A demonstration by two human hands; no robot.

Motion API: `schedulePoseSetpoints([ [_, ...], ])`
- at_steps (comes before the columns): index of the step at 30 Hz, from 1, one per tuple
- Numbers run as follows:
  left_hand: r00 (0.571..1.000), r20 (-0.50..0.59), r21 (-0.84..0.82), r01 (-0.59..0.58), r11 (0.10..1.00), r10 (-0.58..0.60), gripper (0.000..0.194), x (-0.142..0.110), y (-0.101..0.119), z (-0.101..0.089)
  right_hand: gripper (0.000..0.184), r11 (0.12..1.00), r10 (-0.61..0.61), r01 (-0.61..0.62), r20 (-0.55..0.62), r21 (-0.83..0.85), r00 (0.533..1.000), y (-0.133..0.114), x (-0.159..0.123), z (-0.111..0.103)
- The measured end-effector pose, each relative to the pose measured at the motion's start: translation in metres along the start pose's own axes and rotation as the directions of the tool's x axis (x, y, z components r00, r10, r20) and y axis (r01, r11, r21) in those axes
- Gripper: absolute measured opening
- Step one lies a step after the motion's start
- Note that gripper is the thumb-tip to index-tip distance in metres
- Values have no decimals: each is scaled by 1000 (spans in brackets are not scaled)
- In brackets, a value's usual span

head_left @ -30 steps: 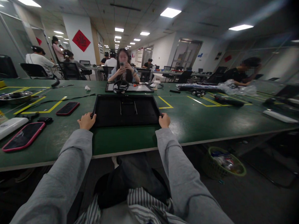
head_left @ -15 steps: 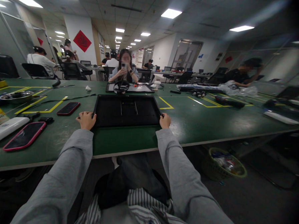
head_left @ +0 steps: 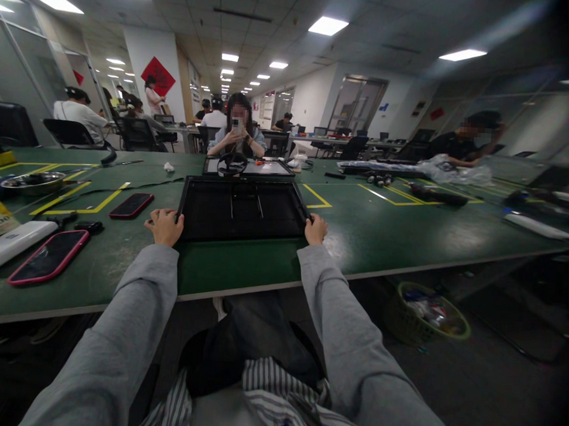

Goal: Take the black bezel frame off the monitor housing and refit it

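Note:
A black, shallow rectangular panel with a raised rim (head_left: 245, 225) lies on the green table in front of me. Two thin metal rods (head_left: 260, 206) and a dark crosspiece show near its middle; I cannot make out its exact kind. At its left edge, my left hand (head_left: 166, 226) is closed on the rim, some fingers bent outside it. My right hand (head_left: 316, 229) grips the opposite side near the front corner. Both grey sleeves reach forward over the table's near edge.
Left of the panel lie a small dark phone (head_left: 131, 205), a pink-edged phone (head_left: 49, 258), a white device (head_left: 16, 245) and a metal bowl (head_left: 32, 183). Across the table, a person (head_left: 237, 131) holds up a phone. A bin (head_left: 427, 312) stands below right.
My hands and the black panel stay almost still. Across the table, the person's raised phone has shifted slightly. A standing person in the background has moved right.

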State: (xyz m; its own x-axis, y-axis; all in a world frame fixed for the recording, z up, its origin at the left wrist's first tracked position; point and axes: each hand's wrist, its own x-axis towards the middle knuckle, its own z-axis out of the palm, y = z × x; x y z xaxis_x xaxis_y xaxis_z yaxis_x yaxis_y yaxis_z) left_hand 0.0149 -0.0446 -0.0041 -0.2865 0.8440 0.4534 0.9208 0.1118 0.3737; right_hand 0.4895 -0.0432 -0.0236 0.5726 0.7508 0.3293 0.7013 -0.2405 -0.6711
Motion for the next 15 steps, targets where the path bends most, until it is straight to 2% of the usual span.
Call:
schedulePoseSetpoints([
  [15, 1000, 8, -16, -15, 1000, 16, 39, 2, -3, 4, 40, 1000, 21, -21, 16, -3, 1000, 1, 0, 1],
])
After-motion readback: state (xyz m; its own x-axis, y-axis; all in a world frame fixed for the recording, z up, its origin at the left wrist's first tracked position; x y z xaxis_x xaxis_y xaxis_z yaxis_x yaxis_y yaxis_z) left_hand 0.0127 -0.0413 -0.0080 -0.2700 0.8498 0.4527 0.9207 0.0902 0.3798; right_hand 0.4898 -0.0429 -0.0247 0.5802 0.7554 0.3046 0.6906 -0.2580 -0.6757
